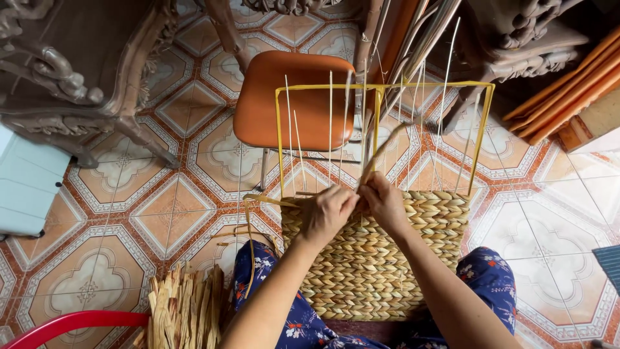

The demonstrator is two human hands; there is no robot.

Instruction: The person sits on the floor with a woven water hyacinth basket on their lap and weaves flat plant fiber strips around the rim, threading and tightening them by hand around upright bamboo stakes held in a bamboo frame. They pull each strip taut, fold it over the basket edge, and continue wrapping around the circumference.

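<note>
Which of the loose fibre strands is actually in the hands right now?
The curved strand, pinched at the weave's top edge between left hand and right hand. It arcs up and right; the other strands stand straight and untouched inside the yellow frame.

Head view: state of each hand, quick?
Left hand: closed, pinching a pale straw strand at the top edge of the tan woven basket panel.
Right hand: closed on the same pale straw strand.

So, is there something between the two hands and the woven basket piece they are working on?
Nothing visible does. The left hand and right hand are already at the top edge of the woven panel, pinching a pale strand among the upright spokes of the yellow frame.
</note>
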